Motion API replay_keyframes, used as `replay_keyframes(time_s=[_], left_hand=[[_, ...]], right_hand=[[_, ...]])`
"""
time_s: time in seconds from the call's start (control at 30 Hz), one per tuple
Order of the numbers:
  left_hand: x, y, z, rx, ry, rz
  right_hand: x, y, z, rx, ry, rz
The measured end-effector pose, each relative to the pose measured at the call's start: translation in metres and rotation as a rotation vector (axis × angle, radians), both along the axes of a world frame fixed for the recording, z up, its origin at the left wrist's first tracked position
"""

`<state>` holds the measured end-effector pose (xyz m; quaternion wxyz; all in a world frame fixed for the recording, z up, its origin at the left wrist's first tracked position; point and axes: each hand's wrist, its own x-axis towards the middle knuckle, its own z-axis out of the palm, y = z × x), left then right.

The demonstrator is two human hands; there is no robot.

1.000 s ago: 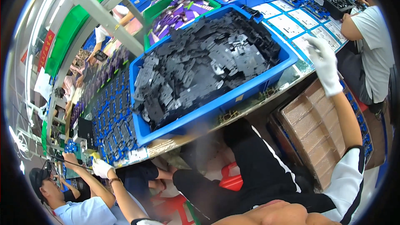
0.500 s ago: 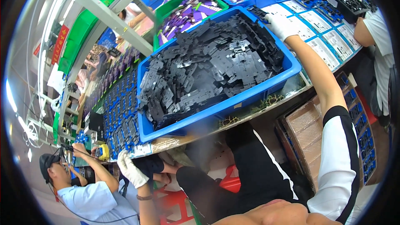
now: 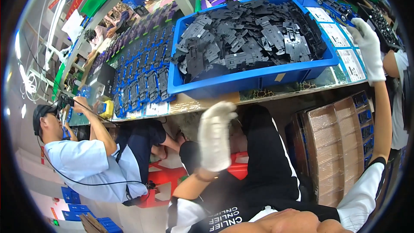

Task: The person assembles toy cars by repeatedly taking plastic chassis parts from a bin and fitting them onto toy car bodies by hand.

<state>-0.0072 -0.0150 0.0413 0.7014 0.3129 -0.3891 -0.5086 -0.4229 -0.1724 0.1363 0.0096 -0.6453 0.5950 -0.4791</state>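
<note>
My left hand (image 3: 215, 138), in a white glove and slightly blurred, is raised in front of the table edge. Its fingers bend loosely apart from the thumb, and nothing shows in them. At the far right, my gloved right hand (image 3: 368, 51) has its fingertips closed on the near end of a blue-and-black toy car chassis (image 3: 334, 7) with small wheels. White printed sheets (image 3: 336, 34) lie under that arm. Between the hands stands a big blue bin (image 3: 258, 75), its wall facing me, heaped with flat black plastic car base plates (image 3: 241, 39).
Rows of blue-and-black parts (image 3: 142, 80) cover the table at left. Behind the bin, a green bin (image 3: 199, 4) holds purple parts. Stacked brown trays (image 3: 338, 146) stand below the table at right. A co-worker in a cap (image 3: 82, 146) sits at left; another person's sleeve (image 3: 402, 60) shows at right.
The view has shifted, with the bin now farther right. My left hand has risen from the table's left edge toward the middle. My right hand has moved right, from beside the bin's far corner.
</note>
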Motion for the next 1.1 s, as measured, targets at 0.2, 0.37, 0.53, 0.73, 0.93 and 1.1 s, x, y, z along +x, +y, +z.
replay_keyframes(time_s=[0.2, 0.37, 0.53, 0.73, 0.93, 1.1], left_hand=[[-0.094, -0.003, 0.025, 0.017, 0.564, -0.44], [-0.07, -0.005, 0.023, 0.055, 0.757, -0.146], [-0.039, 0.022, -0.001, 0.212, 0.697, -0.132], [-0.002, 0.044, -0.07, 0.62, 0.606, -0.227], [-0.01, 0.053, -0.118, 0.868, 0.634, -0.219], [-0.033, 0.035, -0.102, 0.804, 0.64, -0.316]], right_hand=[[0.119, 0.132, 0.032, 0.207, -0.198, 0.454], [0.176, 0.146, -0.002, 0.173, 0.301, 0.876], [0.155, 0.093, 0.007, -0.156, 0.588, 0.696], [0.116, -0.001, 0.0, -0.388, 0.783, 0.422], [0.111, -0.023, -0.015, -0.074, 0.628, 0.443], [0.11, -0.029, -0.012, -0.038, 0.699, 0.368]])
